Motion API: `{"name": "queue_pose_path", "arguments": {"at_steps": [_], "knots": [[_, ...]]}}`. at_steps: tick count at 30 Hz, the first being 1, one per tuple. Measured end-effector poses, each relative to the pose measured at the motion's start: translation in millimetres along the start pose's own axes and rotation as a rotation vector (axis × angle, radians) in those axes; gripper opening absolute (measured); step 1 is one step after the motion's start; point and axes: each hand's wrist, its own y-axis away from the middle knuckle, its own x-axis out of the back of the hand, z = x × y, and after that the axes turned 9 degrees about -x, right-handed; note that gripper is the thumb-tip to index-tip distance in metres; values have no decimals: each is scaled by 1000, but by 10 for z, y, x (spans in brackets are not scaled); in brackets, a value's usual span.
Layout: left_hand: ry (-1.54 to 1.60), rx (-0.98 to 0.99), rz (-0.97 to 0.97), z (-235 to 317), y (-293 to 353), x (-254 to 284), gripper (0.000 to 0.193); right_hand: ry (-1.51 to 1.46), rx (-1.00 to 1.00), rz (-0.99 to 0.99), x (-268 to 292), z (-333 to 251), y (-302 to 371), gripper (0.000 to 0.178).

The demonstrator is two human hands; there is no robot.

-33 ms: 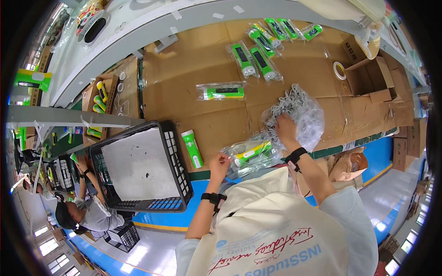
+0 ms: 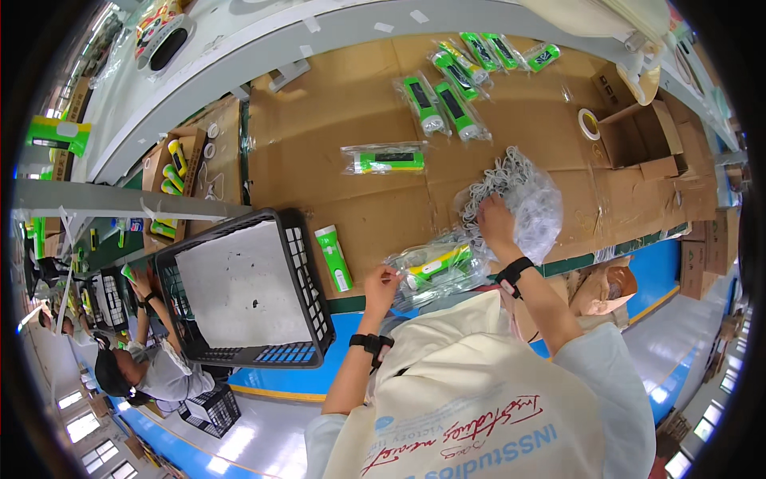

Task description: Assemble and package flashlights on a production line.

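While the left hand [image 2: 381, 281] pinches the clear bag [image 2: 431, 270] holding a green tool, the right hand [image 2: 496, 219] digs, fingers closed, into a bag of cords [image 2: 523, 195]; bagging seems underway.

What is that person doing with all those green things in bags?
A person stands at a cardboard-covered table. The left hand pinches the edge of a clear bag holding a green tool. The right hand reaches into a bag of white cords. More bagged green tools lie farther up, beside a black crate.
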Motion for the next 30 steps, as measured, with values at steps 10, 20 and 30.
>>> {"name": "queue_pose_path", "arguments": {"at_steps": [10,20,30], "knots": [[13,-23,6,144,-20,38,13,-325,439,-230,667,-753,362,11],[-39,-340,146,594,-112,58,11,-402,464,-335,430,-717,399,20],[192,15,271,-218,-279,-144,10,-329,305,-383,-465,-872,42,27]]}}
